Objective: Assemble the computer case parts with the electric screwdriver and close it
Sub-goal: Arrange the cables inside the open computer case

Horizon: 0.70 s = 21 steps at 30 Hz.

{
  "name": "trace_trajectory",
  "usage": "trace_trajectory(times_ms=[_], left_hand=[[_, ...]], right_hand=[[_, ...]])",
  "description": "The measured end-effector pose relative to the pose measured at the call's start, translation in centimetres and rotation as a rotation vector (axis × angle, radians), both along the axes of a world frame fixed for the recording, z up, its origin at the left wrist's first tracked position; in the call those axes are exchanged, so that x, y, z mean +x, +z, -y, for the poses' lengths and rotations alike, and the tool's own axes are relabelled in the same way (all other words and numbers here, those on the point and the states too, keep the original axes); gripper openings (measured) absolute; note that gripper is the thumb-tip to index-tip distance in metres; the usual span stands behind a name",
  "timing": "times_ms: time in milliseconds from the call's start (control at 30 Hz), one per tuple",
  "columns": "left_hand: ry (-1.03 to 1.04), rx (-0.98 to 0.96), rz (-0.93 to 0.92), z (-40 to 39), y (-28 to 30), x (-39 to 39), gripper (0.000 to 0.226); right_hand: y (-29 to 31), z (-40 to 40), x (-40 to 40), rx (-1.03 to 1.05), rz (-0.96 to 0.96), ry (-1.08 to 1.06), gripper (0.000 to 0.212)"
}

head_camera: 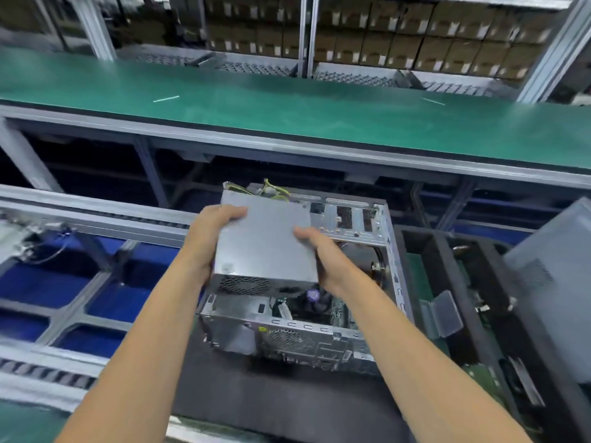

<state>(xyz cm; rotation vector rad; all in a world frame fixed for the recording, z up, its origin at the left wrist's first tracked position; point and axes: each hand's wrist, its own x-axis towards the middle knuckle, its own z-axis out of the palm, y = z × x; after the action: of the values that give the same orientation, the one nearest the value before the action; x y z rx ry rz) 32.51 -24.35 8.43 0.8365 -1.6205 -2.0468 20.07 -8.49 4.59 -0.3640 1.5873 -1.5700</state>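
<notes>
Over the open computer case (319, 318), a grey metal power supply (265, 241) is held in both hands, its vented end facing the person and a bunch of yellow and black wires (271, 188) sticking out of the far end. The left hand (208, 238) clasps the left side, thumb laid across the top near the far corner and fingers wrapped underneath out of sight. The right hand (319, 254) grips the right edge the same way, thumb on top, fingers curled beneath. The case lies on its side on a dark mat (287, 398), its inner metal frame and a fan grille showing towards the person. Just right of it sits a black foam tray (447, 282) with deep compartments, and a grey panel (556, 282) leans at the far right. Beyond runs a long green conveyor belt (287, 100), with stacked cardboard boxes (415, 36) on shelving behind it. Blue bins (48, 282) lie to the left.
</notes>
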Motion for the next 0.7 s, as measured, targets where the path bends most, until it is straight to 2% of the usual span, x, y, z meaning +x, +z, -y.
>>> trace_trajectory(times_ms=[67,133,167,233,400,533,700], left_hand=[[0.098,-0.293,0.145,0.3,0.5,-0.4,0.046],[0.108,-0.664,0.412,0.0,0.5,-0.8,0.065],[0.096,-0.791,0.514,-0.4,0.4,-0.9,0.072],[0.093,-0.889,0.593,-1.3,0.2,-1.3,0.081],[0.110,-1.145,0.701,-3.7,-0.6,-2.6,0.076],[0.164,-1.410,0.810,-5.9,-1.6,-4.1,0.079],[0.132,-1.537,0.847,-6.6,-3.1,-4.9,0.080]], right_hand=[[-0.7,1.0,-0.6,0.096,-0.113,-0.007,0.020],[-1.5,2.0,-0.8,0.226,-0.226,-0.013,0.031],[-1.8,2.4,-0.7,0.284,-0.281,0.001,0.038],[-2.5,2.9,-0.5,0.354,-0.355,0.023,0.037],[-3.7,3.2,-0.3,0.368,-0.526,0.073,0.009],[-3.7,3.0,-0.2,0.376,-0.595,0.188,0.019],[-3.4,2.1,-0.4,0.426,-0.628,0.237,0.034]])
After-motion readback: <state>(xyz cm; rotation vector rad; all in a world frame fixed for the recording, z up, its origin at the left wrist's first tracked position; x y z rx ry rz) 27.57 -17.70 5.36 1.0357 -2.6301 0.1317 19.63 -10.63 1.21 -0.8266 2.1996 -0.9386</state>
